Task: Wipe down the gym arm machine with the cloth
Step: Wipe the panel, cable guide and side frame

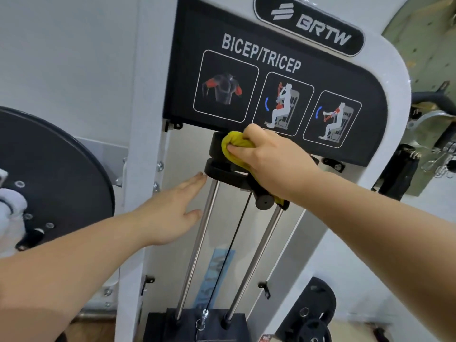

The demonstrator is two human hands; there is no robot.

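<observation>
One big white arm machine (pixel 385 77) stands before us, with a black BICEP/TRICEP sign (pixel 271 77) and two shiny bars (pixel 195 255) below it. Our left hand (pixel 170 213) is flat, fingers straight and close together, just beside the left bar. Our right hand (pixel 274 156) squeezes the yellow cloth (pixel 237 143) in curled fingers against the black block (pixel 216 146) under the sign.

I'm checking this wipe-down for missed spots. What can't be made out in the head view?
- Yellow cloth: mostly hidden inside the right grip.
- Black bracket: its right part is covered by cloth and grip.
- Weight stack: cut off by the bottom edge.
- Blue sticker: lettering too blurred to read.
- Dust or smears: too fine to tell.
</observation>
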